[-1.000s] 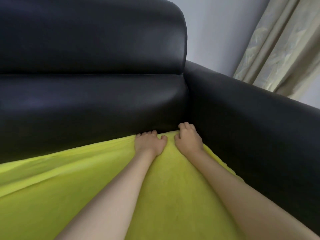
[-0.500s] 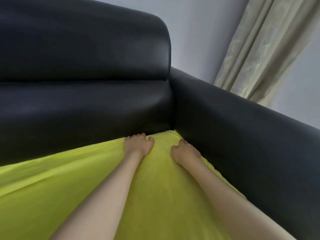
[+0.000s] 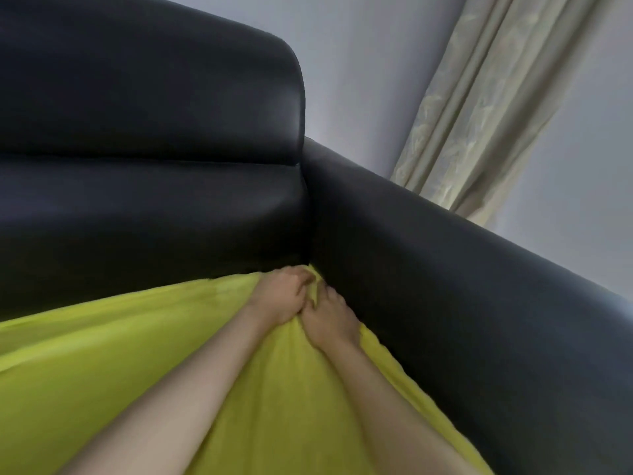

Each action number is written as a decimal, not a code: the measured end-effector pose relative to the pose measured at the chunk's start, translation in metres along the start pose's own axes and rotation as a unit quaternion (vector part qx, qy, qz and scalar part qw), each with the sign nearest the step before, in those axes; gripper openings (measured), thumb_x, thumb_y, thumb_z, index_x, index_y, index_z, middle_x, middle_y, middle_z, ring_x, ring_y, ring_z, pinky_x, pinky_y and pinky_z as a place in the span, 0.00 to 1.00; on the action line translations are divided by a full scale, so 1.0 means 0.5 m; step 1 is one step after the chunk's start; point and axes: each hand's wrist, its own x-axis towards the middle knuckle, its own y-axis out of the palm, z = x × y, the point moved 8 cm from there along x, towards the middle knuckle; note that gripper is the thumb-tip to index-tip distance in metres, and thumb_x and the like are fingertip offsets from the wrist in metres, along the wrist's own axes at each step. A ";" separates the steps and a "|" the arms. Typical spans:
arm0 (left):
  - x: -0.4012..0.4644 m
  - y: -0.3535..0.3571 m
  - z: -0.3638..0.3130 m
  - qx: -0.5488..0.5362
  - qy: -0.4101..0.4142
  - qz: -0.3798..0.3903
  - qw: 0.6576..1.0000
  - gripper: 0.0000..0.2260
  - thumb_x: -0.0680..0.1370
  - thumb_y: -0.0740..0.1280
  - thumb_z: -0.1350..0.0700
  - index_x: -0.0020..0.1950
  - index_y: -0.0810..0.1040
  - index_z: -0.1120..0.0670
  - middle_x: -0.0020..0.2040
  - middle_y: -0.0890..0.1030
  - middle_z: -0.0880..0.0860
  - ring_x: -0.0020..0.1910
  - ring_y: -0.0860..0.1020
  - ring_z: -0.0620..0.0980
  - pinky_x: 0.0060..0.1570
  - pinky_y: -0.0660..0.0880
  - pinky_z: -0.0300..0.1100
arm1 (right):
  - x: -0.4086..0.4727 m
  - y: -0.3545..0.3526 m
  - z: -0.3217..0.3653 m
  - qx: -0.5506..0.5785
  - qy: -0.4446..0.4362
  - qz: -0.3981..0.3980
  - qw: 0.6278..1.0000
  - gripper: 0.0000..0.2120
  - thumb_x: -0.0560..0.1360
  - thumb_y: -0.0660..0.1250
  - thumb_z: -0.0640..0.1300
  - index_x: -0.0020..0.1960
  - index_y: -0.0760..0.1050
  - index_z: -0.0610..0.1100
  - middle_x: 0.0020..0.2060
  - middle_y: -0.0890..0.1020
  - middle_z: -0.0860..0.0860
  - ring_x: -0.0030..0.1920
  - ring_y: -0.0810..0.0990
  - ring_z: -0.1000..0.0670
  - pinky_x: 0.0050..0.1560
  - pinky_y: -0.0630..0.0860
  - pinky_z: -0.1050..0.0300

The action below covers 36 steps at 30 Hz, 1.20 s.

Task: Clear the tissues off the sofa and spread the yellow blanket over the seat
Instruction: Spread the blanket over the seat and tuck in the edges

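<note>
Sofa (image 3: pixel 154 214), black, glossy leather-like upholstery: tall padded backrest across upper left, lower back cushion beneath it, armrest (image 3: pixel 462 275) running down the right side. Blanket (image 3: pixel 102 365), yellow-green, soft matte fabric, spread over the seat; far edge lying along the base of the back cushion, right edge lying against the inner face of the armrest. Long shallow folds across the left part, fanning out from the corner. Far right corner of the blanket bunched into the angle where back cushion meets armrest.

Left hand (image 3: pixel 279 294) at that corner, fingers curled down into the bunched cloth, gripping it. Right hand (image 3: pixel 330 320) just beside, touching the left at the thumbs, knuckles up, fingers bent and dug into the same bunch of fabric close to the armrest; gripping too, though fingertips hidden in the folds. Both forearms bare, reaching in from the lower edge, converging toward the corner and resting over the blanket.

Behind the sofa: plain pale grey wall (image 3: pixel 359 70). Beige patterned curtain (image 3: pixel 486 108) hanging in folds at upper right, behind the armrest.
</note>
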 end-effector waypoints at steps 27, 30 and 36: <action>0.093 0.062 -0.001 0.185 -0.085 0.208 0.957 0.23 0.81 0.52 0.51 0.77 0.59 0.52 0.76 0.62 0.51 0.74 0.60 0.53 0.72 0.58 0.49 | -0.098 -0.034 -0.035 -0.112 0.074 -0.049 0.990 0.26 0.81 0.48 0.48 0.76 0.55 0.39 0.72 0.67 0.43 0.68 0.68 0.45 0.63 0.68 0.50; 0.091 0.064 -0.001 0.178 -0.093 0.210 0.957 0.24 0.81 0.53 0.51 0.77 0.59 0.52 0.76 0.61 0.51 0.75 0.59 0.53 0.72 0.57 0.50 | -0.088 -0.026 -0.038 -0.124 0.098 0.000 0.987 0.28 0.81 0.47 0.51 0.78 0.51 0.40 0.74 0.63 0.43 0.70 0.66 0.44 0.65 0.68 0.49; 0.072 0.053 -0.010 0.103 -0.099 0.147 0.979 0.22 0.80 0.54 0.53 0.74 0.65 0.53 0.73 0.67 0.52 0.71 0.65 0.52 0.68 0.63 0.47 | -0.073 -0.052 -0.025 -0.165 0.134 0.063 0.975 0.24 0.81 0.49 0.52 0.70 0.67 0.40 0.60 0.77 0.44 0.57 0.77 0.46 0.56 0.74 0.52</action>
